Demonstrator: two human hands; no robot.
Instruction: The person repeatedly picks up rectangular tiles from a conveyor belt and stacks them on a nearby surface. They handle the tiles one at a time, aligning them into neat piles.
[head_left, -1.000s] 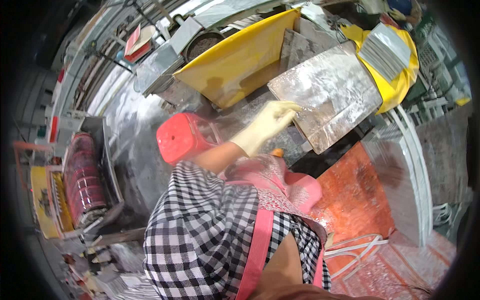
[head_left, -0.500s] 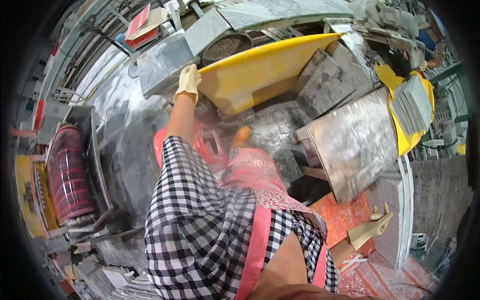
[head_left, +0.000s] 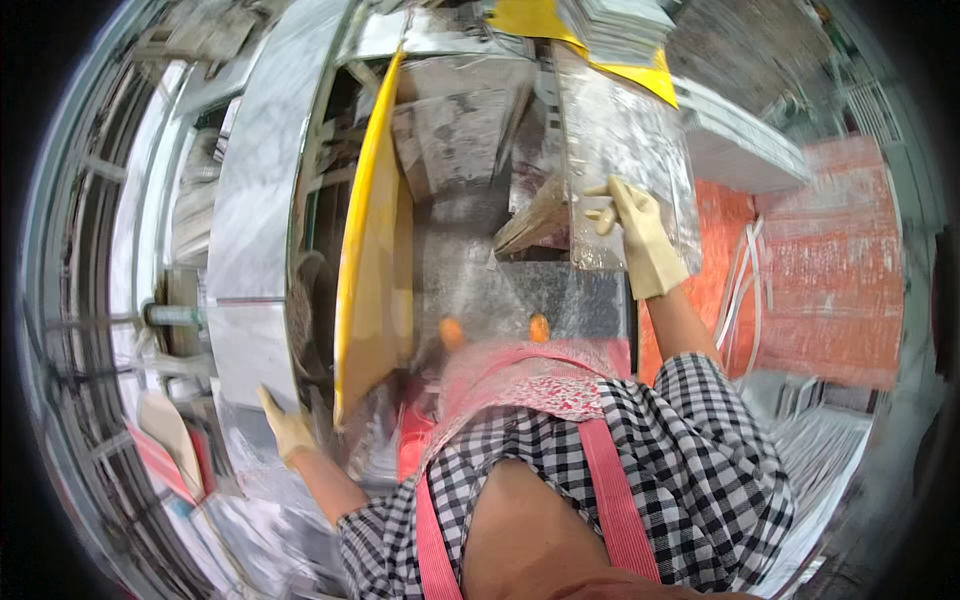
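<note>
My left hand point(head_left: 287, 428), in a cream rubber glove, is at the lower left with fingers stretched out and nothing seen in it. It is beside a grey block point(head_left: 245, 432) and a pale marbled slab point(head_left: 252, 350), and I cannot tell whether it touches them. A yellow panel point(head_left: 370, 270) stands on edge to its right, apart from it. My right hand point(head_left: 640, 235), gloved alike, is over the near part of a wet, shiny board point(head_left: 625, 130). Its fingers are apart and hold nothing visible; contact with the board is unclear.
Grey slabs point(head_left: 460, 120) lean beyond the yellow panel. A stack of thin tiles point(head_left: 620, 25) lies on yellow material at the far end. Pale stacked slabs point(head_left: 740, 140) and an orange-red surface point(head_left: 830, 260) with white straps are at the right. A red stool point(head_left: 412, 440) is partly hidden beside my apron.
The view has turned to the right. My left hand has let go of the yellow panel's edge and is now by the grey block. My right hand has moved forward over the wet board.
</note>
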